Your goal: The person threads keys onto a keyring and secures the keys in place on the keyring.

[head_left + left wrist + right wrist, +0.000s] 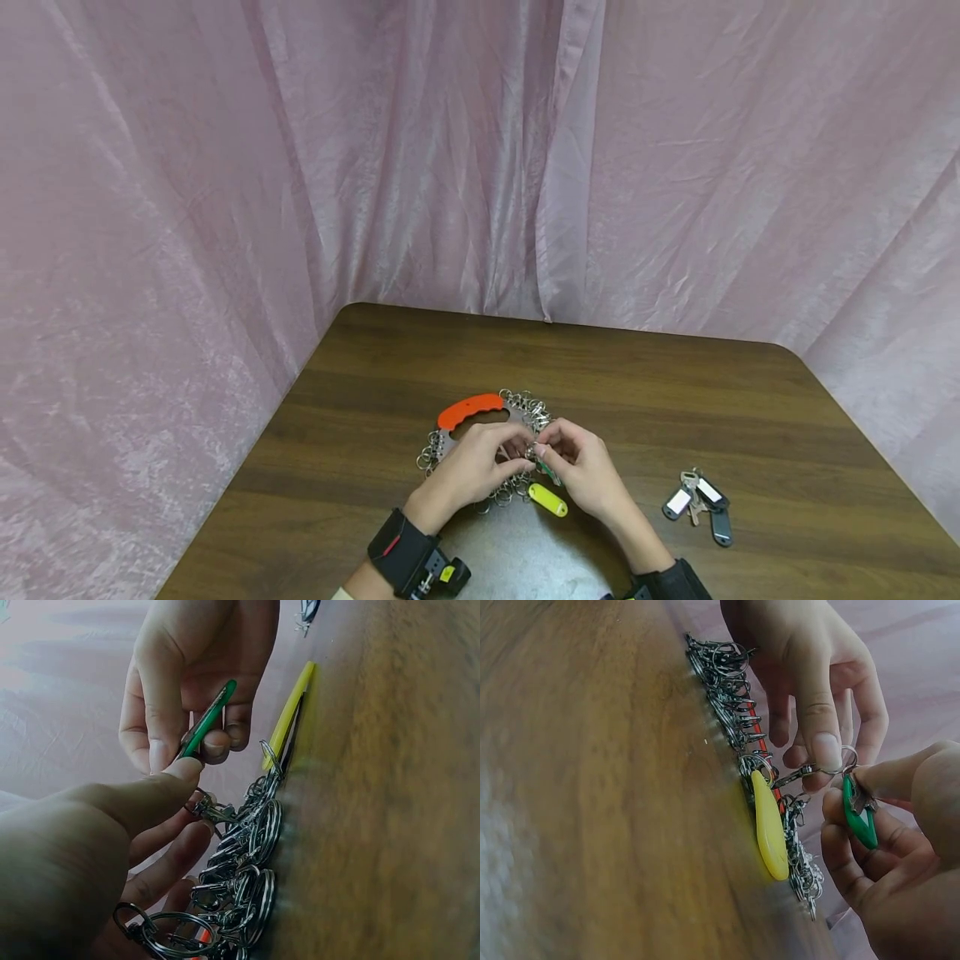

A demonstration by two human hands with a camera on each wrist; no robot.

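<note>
A large key holder with an orange grip and several metal clips and split rings round its edge lies on the table. Over its right side, my left hand pinches a split ring with thumb and forefinger; a small swivel clip runs from it towards the holder. My right hand grips a green key tag at that ring, a key lying against the tag. A yellow key tag hangs from the holder's near edge, below both hands.
To the right on the wooden table lies a small group of dark key tags with white labels and keys. Pink curtains hang behind the table and along its sides.
</note>
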